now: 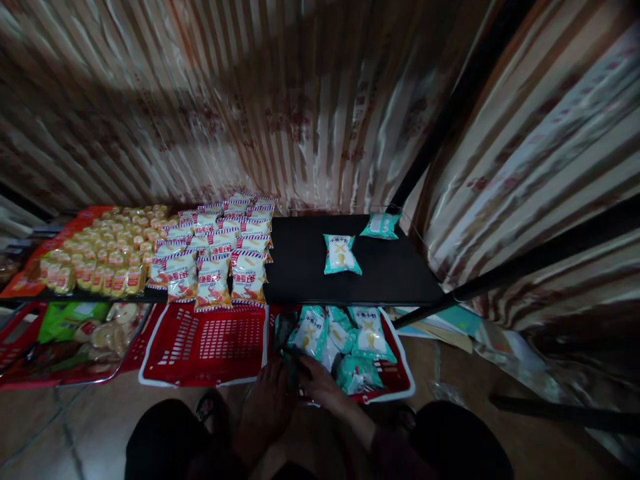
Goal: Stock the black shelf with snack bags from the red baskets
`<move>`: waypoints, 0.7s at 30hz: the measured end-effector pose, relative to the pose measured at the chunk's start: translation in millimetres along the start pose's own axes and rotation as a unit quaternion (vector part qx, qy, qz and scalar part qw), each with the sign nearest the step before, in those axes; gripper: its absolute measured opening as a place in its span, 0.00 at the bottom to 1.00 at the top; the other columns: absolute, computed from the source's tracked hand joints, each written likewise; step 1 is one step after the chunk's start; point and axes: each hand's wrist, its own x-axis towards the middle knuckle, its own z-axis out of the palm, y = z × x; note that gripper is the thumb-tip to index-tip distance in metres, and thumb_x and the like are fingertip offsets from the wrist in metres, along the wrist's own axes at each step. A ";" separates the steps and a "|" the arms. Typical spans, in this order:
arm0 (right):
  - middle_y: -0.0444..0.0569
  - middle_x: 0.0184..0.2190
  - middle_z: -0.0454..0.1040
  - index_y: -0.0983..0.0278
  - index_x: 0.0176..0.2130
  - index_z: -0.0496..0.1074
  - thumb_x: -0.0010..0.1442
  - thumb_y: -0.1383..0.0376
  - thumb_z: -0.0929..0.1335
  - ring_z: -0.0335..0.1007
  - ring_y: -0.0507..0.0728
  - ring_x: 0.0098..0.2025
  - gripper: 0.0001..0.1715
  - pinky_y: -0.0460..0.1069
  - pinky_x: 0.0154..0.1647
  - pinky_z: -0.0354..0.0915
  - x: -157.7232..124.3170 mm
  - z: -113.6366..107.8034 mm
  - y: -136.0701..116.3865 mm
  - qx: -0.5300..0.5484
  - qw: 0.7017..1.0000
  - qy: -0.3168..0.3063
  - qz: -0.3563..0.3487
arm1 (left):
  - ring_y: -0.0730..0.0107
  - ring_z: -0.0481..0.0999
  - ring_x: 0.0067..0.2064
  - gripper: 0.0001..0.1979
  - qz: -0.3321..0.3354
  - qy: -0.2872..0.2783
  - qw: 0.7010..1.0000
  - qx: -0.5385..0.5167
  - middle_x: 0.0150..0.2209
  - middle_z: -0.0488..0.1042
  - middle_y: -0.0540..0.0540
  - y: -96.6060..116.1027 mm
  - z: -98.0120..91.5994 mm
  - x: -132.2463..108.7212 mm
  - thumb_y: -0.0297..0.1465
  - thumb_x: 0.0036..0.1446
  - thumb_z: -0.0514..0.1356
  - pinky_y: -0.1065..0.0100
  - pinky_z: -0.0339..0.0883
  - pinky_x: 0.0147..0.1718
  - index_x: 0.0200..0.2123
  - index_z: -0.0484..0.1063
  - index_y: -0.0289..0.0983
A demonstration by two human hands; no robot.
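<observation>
Both hands are low in the shadow at the front of a red basket point(395, 340) with a white rim. My left hand point(270, 393) is closed at the basket's left front corner, against a dim teal snack bag point(291, 370). From the other side my right hand point(320, 381) closes on that same bag with bent fingers. Darkness hides most of the bag and the fingertips. Several teal snack bags point(370, 330) lie loosely in the basket around my right hand. Above, a teal bag point(341, 255) lies on the black shelf point(300, 260), with another teal bag point(381, 225) behind it at the right.
Rows of white and orange snack bags point(215, 280) stand left of the shelf's middle. Small yellow packs point(110, 260) fill its left end. A red basket point(230, 337) and one with mixed packets point(107, 333) stand below. Black posts point(450, 100) and a striped curtain point(300, 120) border the shelf.
</observation>
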 end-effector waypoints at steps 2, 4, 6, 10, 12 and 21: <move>0.54 0.49 0.75 0.64 0.48 0.74 0.53 0.67 0.61 0.69 0.62 0.51 0.24 0.56 0.55 0.62 0.3 -2.5 -0.8 -0.001 1.000 -0.023 0.000 | 0.58 0.68 0.53 0.20 -0.033 0.013 0.999 -0.002 0.52 0.69 0.40 4.6 -5.6 4.2 0.26 0.56 0.53 0.58 0.65 0.49 0.53 0.65 0.37; 0.53 0.48 0.75 0.64 0.47 0.74 0.52 0.68 0.61 0.70 0.62 0.51 0.24 0.56 0.54 0.62 1.8 -4.6 -1.9 -0.011 0.999 -0.037 0.006 | 0.59 0.69 0.51 0.19 -0.065 0.018 0.998 -0.005 0.50 0.70 0.41 10.1 -11.4 8.6 0.25 0.55 0.54 0.59 0.66 0.48 0.51 0.67 0.38; 0.54 0.47 0.76 0.65 0.46 0.74 0.51 0.69 0.61 0.70 0.62 0.50 0.24 0.55 0.54 0.62 3.9 -6.0 -2.7 -0.034 0.998 -0.042 0.012 | 0.59 0.71 0.49 0.18 -0.087 0.008 0.996 -0.012 0.48 0.72 0.41 16.2 -16.1 12.5 0.24 0.54 0.55 0.60 0.66 0.47 0.49 0.69 0.38; 0.56 0.45 0.76 0.68 0.45 0.74 0.51 0.70 0.60 0.71 0.61 0.48 0.23 0.53 0.51 0.63 3.5 -7.2 -5.0 -0.077 0.995 -0.057 0.023 | 0.59 0.73 0.45 0.16 -0.128 -0.004 0.992 0.001 0.46 0.73 0.41 27.7 -15.2 13.6 0.25 0.54 0.56 0.59 0.67 0.44 0.47 0.71 0.38; 0.56 0.44 0.77 0.68 0.45 0.74 0.52 0.69 0.60 0.72 0.61 0.46 0.22 0.53 0.49 0.64 -0.3 -7.2 -7.3 -0.075 0.995 -0.062 0.028 | 0.56 0.72 0.48 0.17 -0.135 0.017 0.990 0.039 0.48 0.71 0.37 31.6 -9.9 10.6 0.25 0.55 0.55 0.57 0.67 0.46 0.48 0.70 0.36; 0.55 0.44 0.77 0.67 0.44 0.75 0.50 0.69 0.61 0.71 0.61 0.46 0.23 0.53 0.49 0.64 7.1 -5.6 -10.2 -0.018 0.997 -0.057 0.039 | 0.55 0.70 0.55 0.22 -0.144 -0.055 0.986 0.057 0.57 0.65 0.32 21.2 -4.7 28.8 0.30 0.59 0.52 0.63 0.70 0.43 0.57 0.63 0.33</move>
